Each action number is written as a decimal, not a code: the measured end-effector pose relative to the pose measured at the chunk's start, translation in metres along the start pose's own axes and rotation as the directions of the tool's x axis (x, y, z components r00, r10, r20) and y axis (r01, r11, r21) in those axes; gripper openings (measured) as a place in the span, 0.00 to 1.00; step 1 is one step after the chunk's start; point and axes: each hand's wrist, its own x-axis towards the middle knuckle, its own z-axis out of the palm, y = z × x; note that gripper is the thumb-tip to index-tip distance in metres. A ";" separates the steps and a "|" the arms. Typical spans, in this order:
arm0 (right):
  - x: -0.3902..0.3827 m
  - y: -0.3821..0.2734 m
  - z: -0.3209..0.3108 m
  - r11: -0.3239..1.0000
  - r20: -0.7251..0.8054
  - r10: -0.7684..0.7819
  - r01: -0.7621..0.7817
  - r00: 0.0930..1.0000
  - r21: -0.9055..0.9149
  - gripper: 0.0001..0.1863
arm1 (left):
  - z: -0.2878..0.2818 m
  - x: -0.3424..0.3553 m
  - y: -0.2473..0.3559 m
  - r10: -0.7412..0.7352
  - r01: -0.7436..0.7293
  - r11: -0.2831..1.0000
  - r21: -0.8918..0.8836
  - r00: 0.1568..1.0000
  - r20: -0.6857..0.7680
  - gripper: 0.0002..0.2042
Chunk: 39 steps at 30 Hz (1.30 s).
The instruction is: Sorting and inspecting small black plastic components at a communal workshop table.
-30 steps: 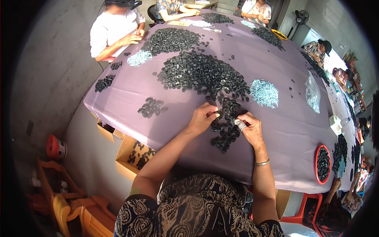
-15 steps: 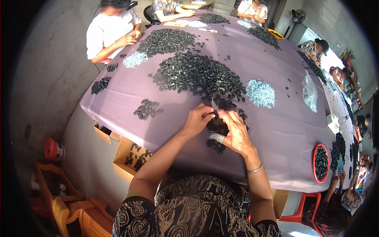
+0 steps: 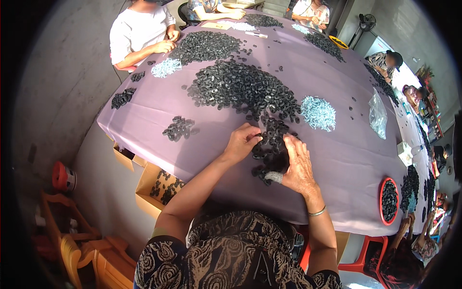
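Observation:
My left hand [image 3: 242, 142] is pinched at the fingertips over a trail of small black parts; a little dark piece shows between thumb and forefinger, probably one of those parts. Beside it my right hand [image 3: 299, 166] is held with fingers stretched and thumb apart, a whitish wrap on the thumb [image 3: 274, 177]. Between the two hands lie loose black parts [image 3: 275, 132], running back to a large pile of black parts [image 3: 240, 85]. A heap of small light-blue pieces [image 3: 318, 113] sits to the right of that pile.
A small cluster of black parts [image 3: 178, 129] lies to the left. Near the right edge stand a red basket [image 3: 396, 180] of black parts and a clear plastic bag [image 3: 378, 115]. A cardboard box [image 3: 147, 195] is below the table's left edge. Several people sit around the table.
My right hand has moved right and slightly down, away from my left hand, uncovering more black parts. My left hand stays pinched in nearly the same place.

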 end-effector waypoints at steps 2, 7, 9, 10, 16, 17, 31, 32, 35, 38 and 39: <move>-0.001 -0.001 0.000 1.000 0.006 -0.004 0.004 1.000 -0.017 0.56 | 0.001 0.000 0.000 -0.009 0.009 1.000 -0.005 1.000 -0.002 0.07; 0.000 0.003 0.012 0.996 -0.009 -0.060 0.059 0.998 -0.068 0.51 | 0.001 -0.001 -0.001 -0.022 0.022 1.000 -0.009 1.000 0.005 0.07; 0.001 -0.001 0.012 0.997 -0.004 -0.058 0.058 0.998 -0.058 0.52 | 0.002 -0.002 -0.002 -0.021 0.021 1.000 -0.018 1.000 0.003 0.07; 0.002 -0.002 0.012 0.997 -0.001 -0.053 0.053 0.999 -0.047 0.52 | 0.002 -0.002 -0.002 -0.022 0.022 1.000 -0.019 1.000 0.002 0.07; 0.020 -0.005 0.005 0.991 -0.005 -0.105 0.104 0.994 -0.082 0.53 | 0.001 -0.001 -0.001 -0.017 0.016 1.000 0.005 1.000 0.008 0.07; 0.026 -0.003 0.001 0.989 -0.011 -0.114 0.112 0.993 -0.095 0.54 | 0.003 0.001 0.001 -0.017 0.017 1.000 0.004 1.000 0.010 0.07; 0.089 -0.007 0.015 0.965 -0.107 -0.164 0.137 0.981 -0.224 0.53 | 0.000 0.001 -0.002 0.035 -0.019 0.995 0.097 0.986 -0.165 0.08; 0.087 -0.005 0.017 0.966 -0.103 -0.161 0.136 0.981 -0.221 0.53 | -0.001 0.003 -0.001 -0.005 0.019 0.997 0.078 0.985 -0.170 0.07; 0.075 0.001 0.023 0.972 -0.054 -0.122 0.108 0.991 -0.208 0.53 | 0.000 0.000 -0.006 -0.033 0.046 0.997 0.067 0.984 -0.176 0.07; 0.066 0.002 0.022 0.976 -0.017 -0.118 0.113 0.993 -0.186 0.54 | 0.001 0.002 -0.008 -0.029 0.046 0.995 0.093 0.984 -0.175 0.08; 0.063 0.001 0.022 0.977 -0.018 -0.118 0.113 0.993 -0.183 0.54 | 0.000 0.002 -0.009 -0.019 0.037 0.995 0.097 0.984 -0.179 0.08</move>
